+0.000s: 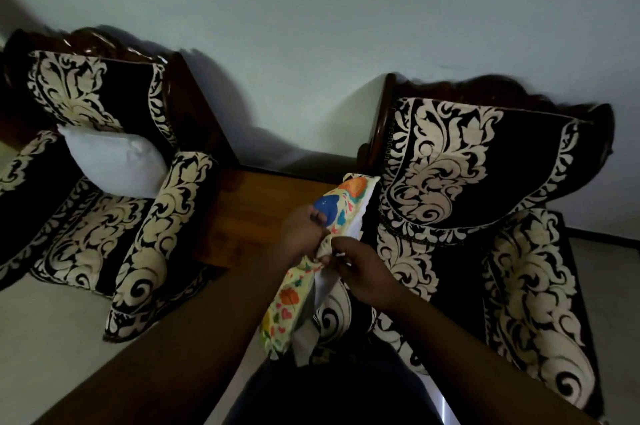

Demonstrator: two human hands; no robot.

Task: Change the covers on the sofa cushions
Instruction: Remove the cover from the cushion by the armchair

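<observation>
Both hands hold the cream cushion cover with bright printed hearts [313, 272] at its bunched edge, left hand [302, 234] and right hand [360, 272] close together, beside the black-and-cream damask armchair [467, 182]. The bare white cushion [116, 165] leans in the other matching armchair [86, 189], well apart, with the brown wooden side table [256, 213] between the chairs.

head view | worn high, facing forward and down | close over both forearms | armchair [104, 182] left, armchair [485, 217] right, wall [311, 26] beyond

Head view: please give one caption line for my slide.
Both hands, left and right, grip a colourful cover over a white cushion.
</observation>
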